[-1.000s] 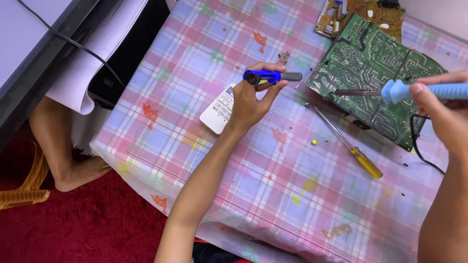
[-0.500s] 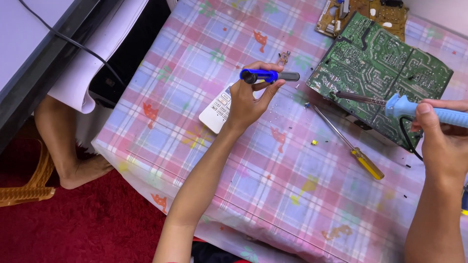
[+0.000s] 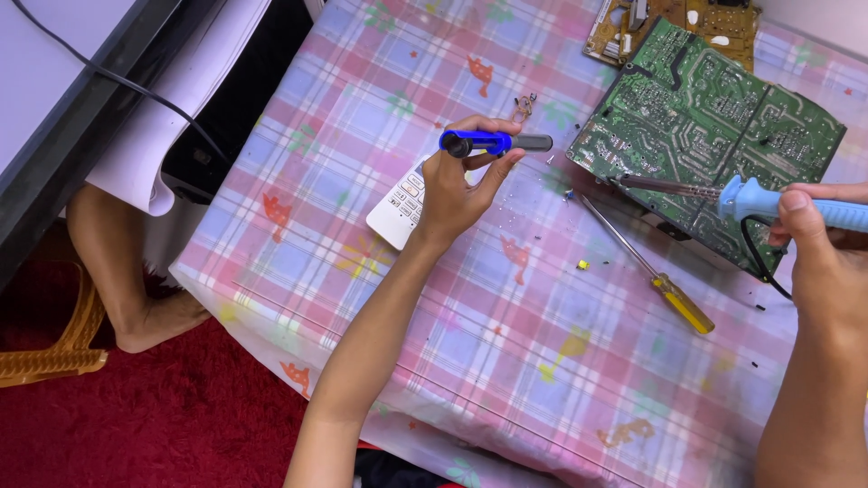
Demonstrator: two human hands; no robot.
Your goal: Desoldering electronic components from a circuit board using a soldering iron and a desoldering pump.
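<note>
Left hand: left hand [image 3: 457, 185] raised over the cloth, fingers curled around a blue pump [image 3: 495, 142], a short blue tube with a grey tip pointing right toward the board. Thumb under, fingers on top; grip closed.
Right hand: right hand [image 3: 818, 244] at the right edge, closed around the light-blue handle of an iron [image 3: 768, 202]. Its metal shaft runs left, tip over the green board, near its lower left part. Contact with the board: cannot tell.
Board: green board [image 3: 714, 136] lies flat at upper right, solder side up, dark cord trailing off its lower right edge.
Second board: brown board [image 3: 687, 18] just behind the green one, partly cut off by the frame top.
Screwdriver: screwdriver [image 3: 646, 267] with yellow handle lies on the cloth just below the board, shaft pointing up-left.
Remote: white remote [image 3: 398, 212] on the cloth, partly hidden under the left hand.
Table: table [image 3: 362, 108] covered in pink-and-blue checked cloth; small specks scattered near the screwdriver.
Floor: red carpet [image 3: 181, 416] at lower left; a bare foot [image 3: 149, 321] beside a wicker piece.
</note>
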